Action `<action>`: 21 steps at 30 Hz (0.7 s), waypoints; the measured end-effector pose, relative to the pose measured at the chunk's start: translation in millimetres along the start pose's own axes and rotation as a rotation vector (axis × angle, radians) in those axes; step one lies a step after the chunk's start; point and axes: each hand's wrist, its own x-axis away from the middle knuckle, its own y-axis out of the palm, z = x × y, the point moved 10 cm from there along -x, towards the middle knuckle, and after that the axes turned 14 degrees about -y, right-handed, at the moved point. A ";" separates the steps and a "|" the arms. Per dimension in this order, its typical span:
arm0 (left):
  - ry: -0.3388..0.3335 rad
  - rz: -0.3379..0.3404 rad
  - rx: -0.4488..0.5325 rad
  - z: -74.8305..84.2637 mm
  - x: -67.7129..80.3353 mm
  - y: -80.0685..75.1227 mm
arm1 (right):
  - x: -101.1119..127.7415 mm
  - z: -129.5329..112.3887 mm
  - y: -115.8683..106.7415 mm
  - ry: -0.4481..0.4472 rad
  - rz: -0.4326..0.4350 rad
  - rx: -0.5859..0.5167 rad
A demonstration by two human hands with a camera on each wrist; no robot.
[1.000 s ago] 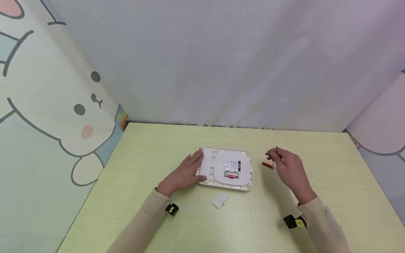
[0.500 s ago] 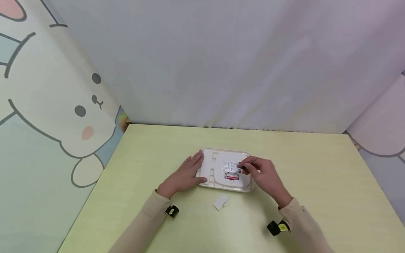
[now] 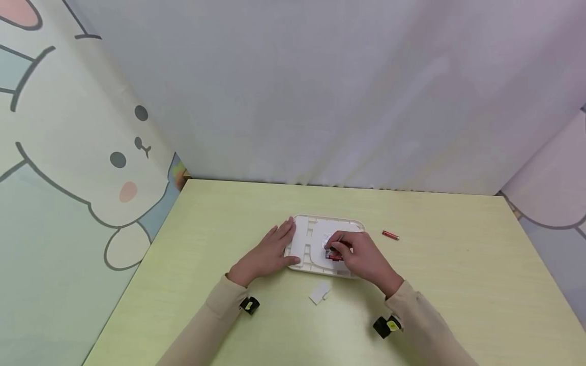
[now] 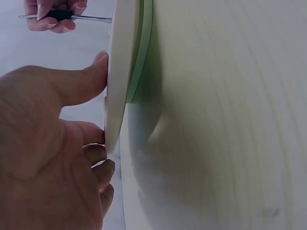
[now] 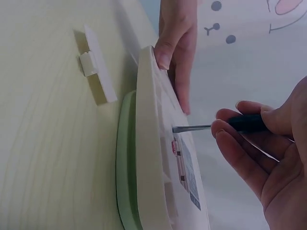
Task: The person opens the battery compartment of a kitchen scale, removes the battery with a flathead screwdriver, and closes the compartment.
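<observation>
A white, flat, rounded device (image 3: 339, 224) lies underside up on the table, a green layer (image 5: 125, 158) beneath it. My left hand (image 3: 267, 255) rests on its left end, thumb (image 4: 81, 85) and fingers spread over the edge. In my right hand (image 3: 366, 256) I grip a small flat-tipped screwdriver (image 5: 247, 123) by its dark handle. Its tip meets the device at the end of the battery compartment in the right wrist view. A red battery (image 3: 334, 257) sits in that compartment, partly hidden by my fingers in the head view.
A second red battery (image 3: 390, 235) lies on the table (image 3: 458, 284) to the right of the device. The small white battery cover (image 3: 319, 294) lies in front of it. A hanging curtain (image 3: 320, 91) stands behind the table's far edge.
My right hand has moved left with the screwdriver, from beside the loose battery to over the battery compartment. My left hand has stayed on the device.
</observation>
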 end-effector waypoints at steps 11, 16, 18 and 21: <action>0.003 -0.006 0.005 1.4 0.1 0.4 | -11.2 -14.4 6.9 -0.097 -0.077 0.131; 0.007 -0.005 0.011 3.1 0.7 -0.6 | -15.1 -23.8 7.4 -0.147 -0.098 0.175; 0.003 -0.005 0.000 2.2 -0.1 -0.1 | -17.9 -27.2 8.3 -0.161 -0.112 0.191; -0.004 -0.003 -0.011 1.5 -0.7 -0.4 | -23.6 -30.8 11.1 -0.163 -0.143 0.221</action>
